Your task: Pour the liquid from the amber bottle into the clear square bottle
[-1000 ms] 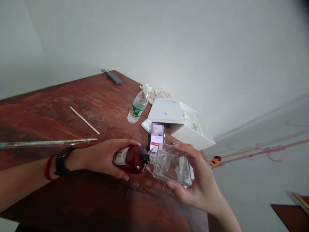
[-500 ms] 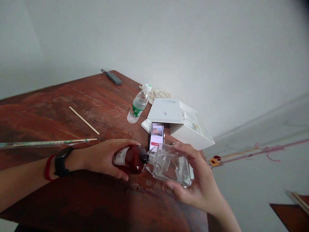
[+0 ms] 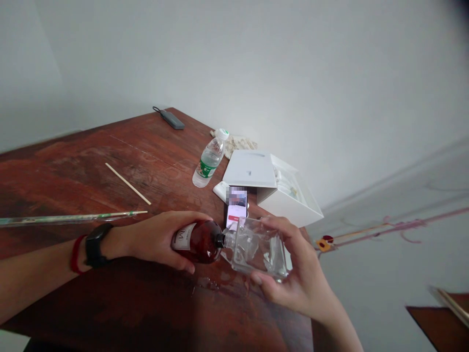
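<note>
Reference: water bottle, standing. Left of it, open tabletop; a hand could pass over the thin stick lying there. Just right of it, white box blocks. On its near side, left hand with red bottle and right hand with clear container obstruct passage. Behind it, wall.

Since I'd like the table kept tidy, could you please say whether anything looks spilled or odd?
Yes: a patch of clear liquid glistens on the table, nearer the person than the red bottle; lying outside any container, it looks spilled.
</note>
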A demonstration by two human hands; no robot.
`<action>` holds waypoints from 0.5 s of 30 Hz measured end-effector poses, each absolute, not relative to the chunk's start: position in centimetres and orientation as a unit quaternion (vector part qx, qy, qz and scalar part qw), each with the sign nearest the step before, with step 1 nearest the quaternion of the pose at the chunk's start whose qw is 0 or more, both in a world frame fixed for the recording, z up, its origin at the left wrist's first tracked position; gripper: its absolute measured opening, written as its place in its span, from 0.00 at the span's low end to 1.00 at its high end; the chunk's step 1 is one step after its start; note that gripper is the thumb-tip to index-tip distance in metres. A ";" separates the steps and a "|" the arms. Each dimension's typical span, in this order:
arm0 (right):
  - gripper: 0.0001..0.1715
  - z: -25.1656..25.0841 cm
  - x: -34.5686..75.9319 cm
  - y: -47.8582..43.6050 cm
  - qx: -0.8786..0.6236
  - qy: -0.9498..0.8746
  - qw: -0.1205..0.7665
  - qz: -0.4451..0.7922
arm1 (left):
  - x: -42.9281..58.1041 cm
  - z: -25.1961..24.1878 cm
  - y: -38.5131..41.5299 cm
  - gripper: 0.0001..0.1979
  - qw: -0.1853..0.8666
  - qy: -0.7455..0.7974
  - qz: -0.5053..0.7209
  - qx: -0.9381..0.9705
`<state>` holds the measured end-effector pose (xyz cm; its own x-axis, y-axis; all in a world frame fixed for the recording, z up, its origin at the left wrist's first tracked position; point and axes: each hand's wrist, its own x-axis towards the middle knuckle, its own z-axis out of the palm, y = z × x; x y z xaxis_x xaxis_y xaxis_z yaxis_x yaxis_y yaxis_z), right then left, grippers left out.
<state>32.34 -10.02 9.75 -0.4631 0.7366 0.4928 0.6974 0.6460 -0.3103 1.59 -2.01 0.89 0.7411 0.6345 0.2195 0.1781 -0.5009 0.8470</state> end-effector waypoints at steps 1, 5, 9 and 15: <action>0.37 9.8 32.4 -10.0 -0.421 -0.854 0.303 0.035 | 1.6 0.9 -2.0 0.46 0.436 0.245 0.264 0.825; 0.37 9.8 32.3 -10.1 -0.427 -0.852 0.301 0.033 | 1.6 0.9 -2.0 0.46 0.435 0.246 0.265 0.825; 0.37 9.8 32.3 -10.2 -0.422 -0.856 0.296 0.026 | 1.6 0.8 -2.2 0.47 0.427 0.254 0.271 0.825; 0.38 9.8 32.5 -10.2 -0.421 -0.858 0.295 0.021 | 1.6 0.9 -2.2 0.47 0.428 0.257 0.269 0.824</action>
<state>32.50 -10.21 9.77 -0.4717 0.7338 0.4889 0.7089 0.6453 -0.2847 1.64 -2.22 0.90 0.7233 0.6535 0.2231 0.1937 -0.5022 0.8428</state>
